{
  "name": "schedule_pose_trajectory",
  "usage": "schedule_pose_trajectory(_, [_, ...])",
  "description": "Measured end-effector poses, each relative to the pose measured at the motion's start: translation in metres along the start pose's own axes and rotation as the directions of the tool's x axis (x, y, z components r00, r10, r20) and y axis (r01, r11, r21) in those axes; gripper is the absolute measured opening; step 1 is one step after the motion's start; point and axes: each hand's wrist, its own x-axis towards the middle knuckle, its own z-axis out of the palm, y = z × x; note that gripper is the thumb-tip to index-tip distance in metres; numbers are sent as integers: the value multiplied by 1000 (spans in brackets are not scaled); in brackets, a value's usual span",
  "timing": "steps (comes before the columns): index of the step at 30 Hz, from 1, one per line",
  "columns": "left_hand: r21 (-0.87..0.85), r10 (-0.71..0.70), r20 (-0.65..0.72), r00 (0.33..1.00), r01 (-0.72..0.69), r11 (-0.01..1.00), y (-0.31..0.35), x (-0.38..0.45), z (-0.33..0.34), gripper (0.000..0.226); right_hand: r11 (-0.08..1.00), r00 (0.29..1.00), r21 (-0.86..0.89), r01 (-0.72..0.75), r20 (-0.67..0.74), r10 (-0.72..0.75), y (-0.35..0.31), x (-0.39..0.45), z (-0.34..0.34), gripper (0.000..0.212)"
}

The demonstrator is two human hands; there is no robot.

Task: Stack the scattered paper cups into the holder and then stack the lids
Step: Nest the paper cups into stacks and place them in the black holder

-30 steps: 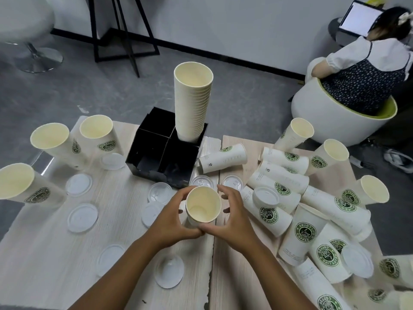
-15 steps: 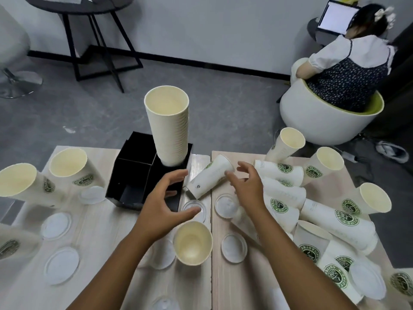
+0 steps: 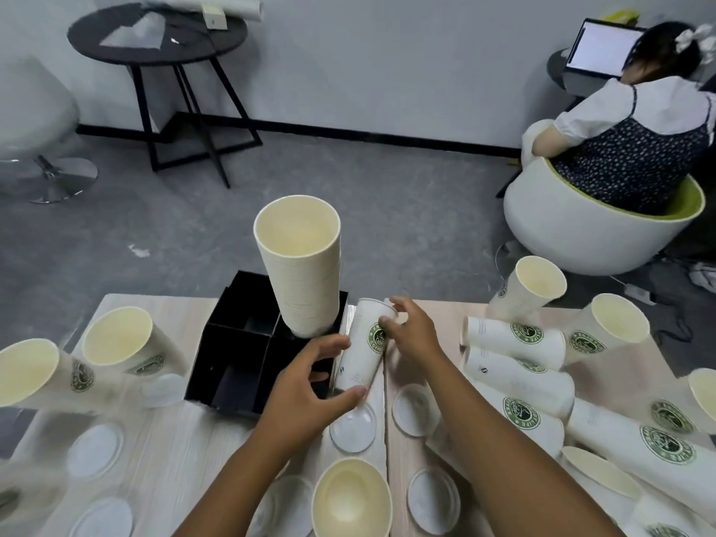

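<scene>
Both hands, left hand (image 3: 310,377) and right hand (image 3: 410,329), had fingers curled around one white logo-printed paper cup (image 3: 362,348) lying beside the square black holder (image 3: 232,366), its tall nested stack (image 3: 300,265) standing, many cups and lids unsorted.

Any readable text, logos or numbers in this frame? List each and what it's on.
"COFFEE": lower arc of the green round logo on the held cup, gripped by left hand and right hand.
Upper arc of that logo: too blurred to read.
Logos on the lying cups: same badge, lettering unreadable.
Laptop screen: washed out, nothing legible.
No numbers visible.
</scene>
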Motion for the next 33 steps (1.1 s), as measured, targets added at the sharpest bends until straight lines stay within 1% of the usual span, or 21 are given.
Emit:
schedule_pose_trajectory(2, [-4,-13,1,1000,13,1000,-2,0,-2,61,1000,999,24,13,-32,-12,-2,2,2,19])
schedule_pose_trajectory(3, [-9,-18,1,1000,18,1000,-3,0,-3,61,999,999,41,18,-33,-17,-3,-1,2,10])
schedule_pose_trajectory(4, [-14,-21,-2,1000,21,1000,-3,0,-4,60,998,999,52,28,-25,-27,-3,-5,0,5])
schedule_pose_trajectory(9, [-45,-50,-10,999,50,998,1,-6,-2,57,998,995,9,68,76,-68,-9,-34,-12,12])
schedule_pose_trajectory(11, [-60,-49,-13,999,49,997,5,-12,-1,57,993,990,-2,121,72,-120,-18,-50,-20,16])
schedule_pose_trajectory(14, [-73,-35,-26,999,33,997,14,-20,-3,58,968,969,-27,248,16,-248,-38,-83,-36,16])
schedule_pose_trajectory(18, [-74,4,-78,997,-10,997,39,-41,-11,63,914,913,3,406,-39,-406,-73,-151,-68,17])
schedule_pose_trajectory(22, [-97,58,-104,993,-68,993,71,-74,-21,68,841,843,50,539,-38,-537,-97,-220,-97,18])
schedule_pose_trajectory(26, [-146,121,-101,988,-135,980,98,-117,-24,68,779,779,75,623,30,-626,-108,-273,-116,13])
schedule_pose_trajectory(29, [-153,150,-93,984,-163,975,104,-144,-23,66,739,738,96,667,54,-673,-108,-298,-118,10])
schedule_pose_trajectory(33, [-136,171,-111,979,-186,973,97,-168,-25,65,729,724,100,678,85,-685,-98,-315,-108,9])
